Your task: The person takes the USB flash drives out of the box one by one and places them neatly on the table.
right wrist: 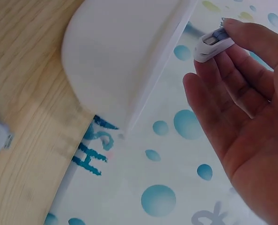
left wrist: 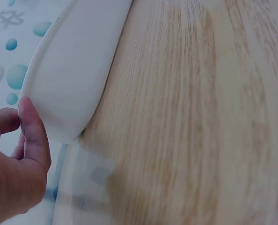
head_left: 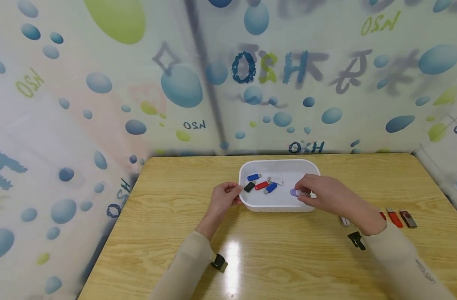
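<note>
The right hand (head_left: 323, 191) pinched a white stick (right wrist: 211, 47) over the right end of the tub (head_left: 277, 206). The stick poked out left, toward more sticks (head_left: 261, 186) inside. The left hand (head_left: 223, 198), nearer those, pinched the tub's left rim.

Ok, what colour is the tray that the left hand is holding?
White; the tray shows best in the head view.

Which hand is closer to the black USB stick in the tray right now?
The left hand: it grips the left end of the white tray, right beside the black USB stick. The right hand is farther off, at the tray's right end.
</note>
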The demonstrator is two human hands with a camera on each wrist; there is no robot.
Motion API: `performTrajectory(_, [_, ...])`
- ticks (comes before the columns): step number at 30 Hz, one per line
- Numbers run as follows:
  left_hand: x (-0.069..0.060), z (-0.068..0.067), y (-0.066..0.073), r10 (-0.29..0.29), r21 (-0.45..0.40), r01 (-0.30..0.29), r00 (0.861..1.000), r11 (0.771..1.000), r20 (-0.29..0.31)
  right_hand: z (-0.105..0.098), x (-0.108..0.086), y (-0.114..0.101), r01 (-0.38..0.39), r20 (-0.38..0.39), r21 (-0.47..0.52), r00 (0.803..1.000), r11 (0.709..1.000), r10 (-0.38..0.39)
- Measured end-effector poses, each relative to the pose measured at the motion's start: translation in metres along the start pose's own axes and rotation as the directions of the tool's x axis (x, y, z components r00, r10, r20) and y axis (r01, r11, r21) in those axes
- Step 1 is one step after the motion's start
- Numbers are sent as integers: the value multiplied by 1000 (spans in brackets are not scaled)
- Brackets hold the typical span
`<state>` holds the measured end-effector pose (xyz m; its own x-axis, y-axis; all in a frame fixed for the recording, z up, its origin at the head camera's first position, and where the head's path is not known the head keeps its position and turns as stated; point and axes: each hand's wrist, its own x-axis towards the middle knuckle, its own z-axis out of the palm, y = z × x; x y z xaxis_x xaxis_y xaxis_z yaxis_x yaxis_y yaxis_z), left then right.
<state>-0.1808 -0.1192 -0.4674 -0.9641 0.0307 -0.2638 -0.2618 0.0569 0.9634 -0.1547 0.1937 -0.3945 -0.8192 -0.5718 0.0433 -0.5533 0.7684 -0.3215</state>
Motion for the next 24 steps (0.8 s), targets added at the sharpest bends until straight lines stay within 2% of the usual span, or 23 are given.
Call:
performTrajectory(6, [2,1,-1,-3,-19,3,1000,1000,-5,-3,-21,9,1,-57,-19,998,1000,-2])
performTrajectory(14, [3,1,-2,5,-23,-6,1000,1000,-19,-1,-45,22,-26,-90,-32,996,999,23])
performTrajectory(18, [4,0,-2,6,-24,-7,1000,1000,-25,5,-57,31,32,-148,-48,988,998,-38])
performTrajectory(24, [5,-2,-3,-5,-18,5,999,1000,-45,21,-72,44,156,-212,-59,963,986,-165])
